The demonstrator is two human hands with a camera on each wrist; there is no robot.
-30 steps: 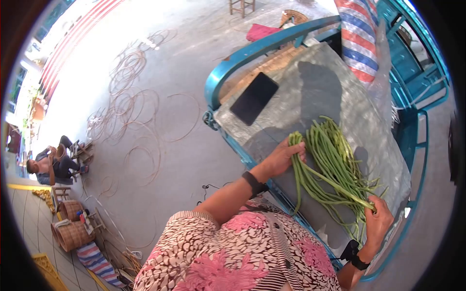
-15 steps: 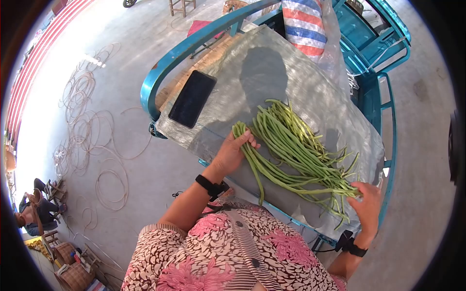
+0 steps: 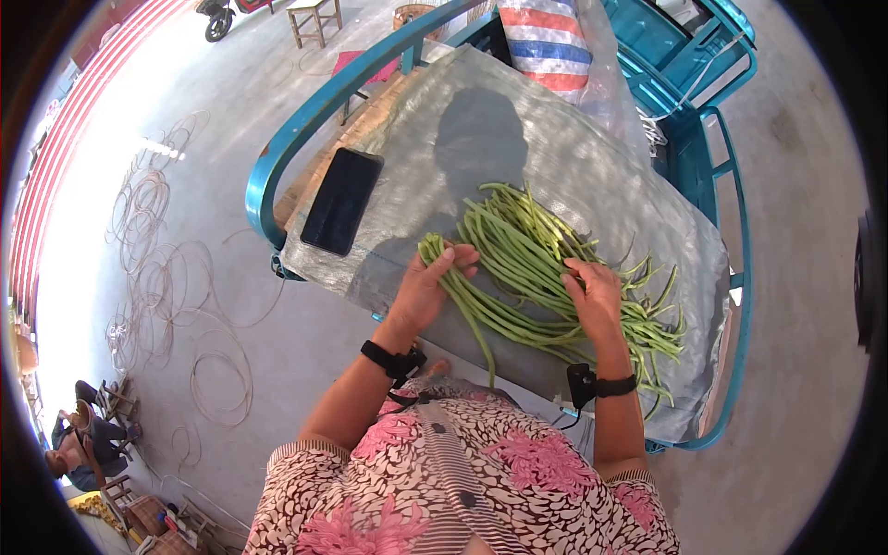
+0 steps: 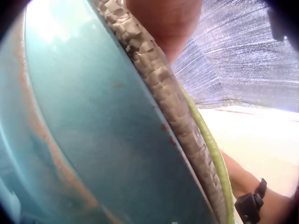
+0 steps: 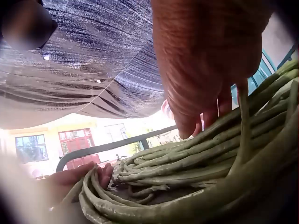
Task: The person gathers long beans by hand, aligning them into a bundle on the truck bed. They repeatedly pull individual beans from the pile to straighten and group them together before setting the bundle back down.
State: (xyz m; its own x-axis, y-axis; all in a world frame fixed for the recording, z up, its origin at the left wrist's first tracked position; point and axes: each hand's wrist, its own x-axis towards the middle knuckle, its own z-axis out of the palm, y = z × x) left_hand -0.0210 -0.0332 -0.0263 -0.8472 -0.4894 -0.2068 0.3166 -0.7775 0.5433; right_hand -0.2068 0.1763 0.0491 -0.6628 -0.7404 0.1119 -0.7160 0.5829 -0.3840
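Long green beans lie in a loose pile on a grey woven sheet. My left hand grips a small bunch of long beans near one end, and their length trails right along the pile's near side. My right hand is over the middle of the pile, thumb and fingers apart. In the right wrist view its fingertips reach down right at the beans, and one bean rises beside the palm. One bean hangs past the sheet's edge in the left wrist view.
A black phone lies on the sheet, left of the beans. Blue metal rails bound the cart bed. A striped sack stands at its far end. Coils of cane and a seated person are on the left.
My right hand has moved from the beans' right-hand ends, left to the middle of the pile. My left hand keeps its grip on the bunch. The head view has swung rightward.
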